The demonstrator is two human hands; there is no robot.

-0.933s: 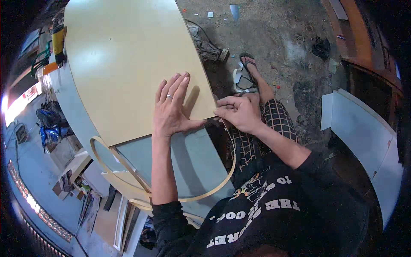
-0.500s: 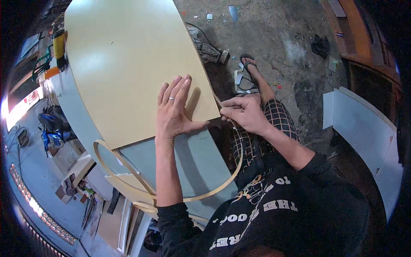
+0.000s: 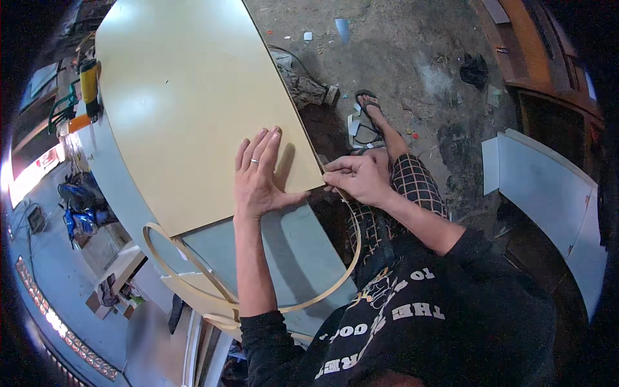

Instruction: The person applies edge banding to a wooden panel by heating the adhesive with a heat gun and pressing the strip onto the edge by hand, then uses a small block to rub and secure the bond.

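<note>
Left hand spread flat on pale yellow laminated board; right hand just beside, pinching thin cream edge-banding strip at board's edge.

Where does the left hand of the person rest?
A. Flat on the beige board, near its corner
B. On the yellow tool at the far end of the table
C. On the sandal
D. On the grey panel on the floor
A: the left hand lies spread flat on the beige board, beside the corner where the right hand pinches the thin edge strip.
</note>
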